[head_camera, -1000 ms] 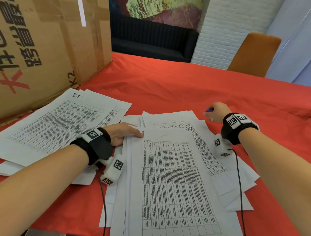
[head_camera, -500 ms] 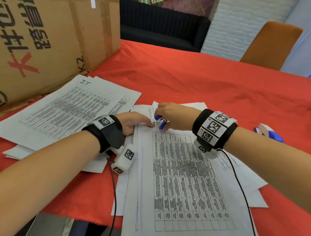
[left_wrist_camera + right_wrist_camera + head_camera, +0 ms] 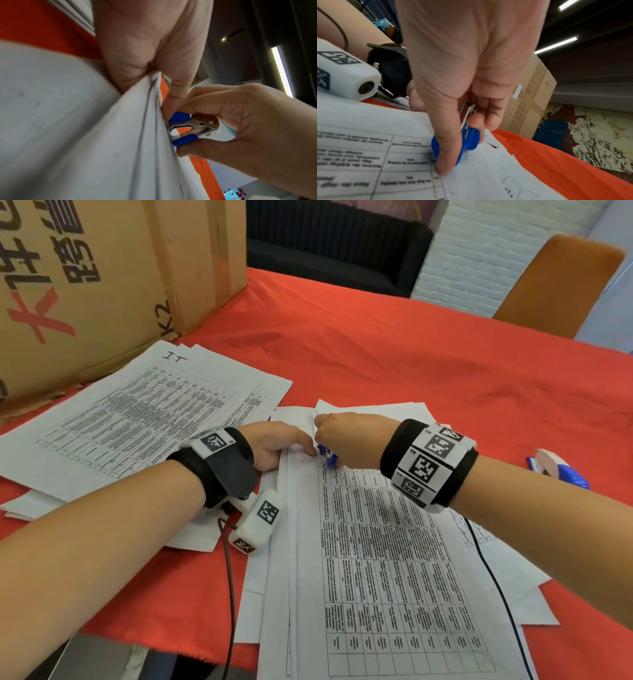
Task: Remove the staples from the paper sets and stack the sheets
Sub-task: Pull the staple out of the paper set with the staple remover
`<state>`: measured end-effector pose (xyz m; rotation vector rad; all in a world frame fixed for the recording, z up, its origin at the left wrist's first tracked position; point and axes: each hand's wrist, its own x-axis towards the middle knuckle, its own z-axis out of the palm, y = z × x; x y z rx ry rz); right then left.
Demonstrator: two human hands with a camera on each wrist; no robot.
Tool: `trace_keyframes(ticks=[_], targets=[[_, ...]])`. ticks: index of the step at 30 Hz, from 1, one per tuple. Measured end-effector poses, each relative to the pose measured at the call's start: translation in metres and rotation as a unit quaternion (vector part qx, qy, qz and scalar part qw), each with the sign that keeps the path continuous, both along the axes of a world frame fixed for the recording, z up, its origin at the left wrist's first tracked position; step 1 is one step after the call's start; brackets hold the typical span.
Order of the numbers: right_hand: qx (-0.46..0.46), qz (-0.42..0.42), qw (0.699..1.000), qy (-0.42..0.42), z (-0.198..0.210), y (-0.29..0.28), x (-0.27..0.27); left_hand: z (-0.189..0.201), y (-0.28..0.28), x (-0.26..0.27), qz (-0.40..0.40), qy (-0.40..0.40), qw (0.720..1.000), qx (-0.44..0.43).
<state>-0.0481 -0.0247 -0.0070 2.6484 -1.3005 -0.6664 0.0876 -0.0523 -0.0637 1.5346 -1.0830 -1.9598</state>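
Observation:
A stapled paper set (image 3: 394,559) with printed tables lies in front of me on top of other loose sheets. My left hand (image 3: 301,445) rests on its top left corner, the index finger stretched out and pressing the paper down. Right beside that finger, my right hand (image 3: 330,451) pinches a blue-handled staple remover (image 3: 325,457) against the corner. In the left wrist view the staple remover (image 3: 188,125) has its metal jaws at the paper edge (image 3: 164,121). The right wrist view shows thumb and fingers squeezing the blue handles (image 3: 467,140). The staple itself is hidden.
A spread stack of sheets (image 3: 137,412) lies to the left, in front of a big cardboard box (image 3: 85,285). A blue and white stapler (image 3: 555,470) sits on the red tablecloth (image 3: 376,354) at the right. An orange chair (image 3: 558,285) stands behind the table.
My right hand came in from the right with the staple remover and set it at the top left corner beside my left index finger. The left hand stayed put.

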Motion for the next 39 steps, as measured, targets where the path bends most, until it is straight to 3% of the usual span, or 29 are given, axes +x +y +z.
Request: trace_keyframes(ticks=[10,13,18,23,29,33,37,39], targets=[[0.004,0.016,1.000,0.008,0.000,0.002,0.005,0.004,0.003,0.000,-0.023,-0.020,0.999,-0.017],[-0.036,0.038,0.999,0.010,-0.004,-0.001,-0.003,0.003,0.007,-0.002,-0.011,-0.027,0.998,-0.047],[0.029,-0.046,0.993,-0.101,-0.017,-0.004,-0.021,-0.001,0.009,-0.007,-0.009,-0.058,0.994,-0.096],[0.095,-0.077,0.967,-0.224,-0.018,-0.017,-0.042,-0.002,0.008,-0.009,-0.008,-0.083,0.992,-0.099],[0.148,-0.106,0.941,-0.286,-0.023,-0.029,-0.060,-0.002,0.006,-0.010,-0.011,-0.089,0.992,-0.092],[0.198,-0.143,0.904,-0.351,-0.028,-0.034,-0.071,-0.005,0.003,-0.010,-0.005,-0.107,0.990,-0.090],[0.308,-0.222,0.780,-0.497,-0.034,-0.036,-0.084,-0.003,0.004,-0.010,-0.005,-0.103,0.991,-0.090],[0.311,-0.228,0.768,-0.512,-0.034,-0.036,-0.087,-0.001,0.006,-0.010,-0.008,-0.109,0.990,-0.085]])
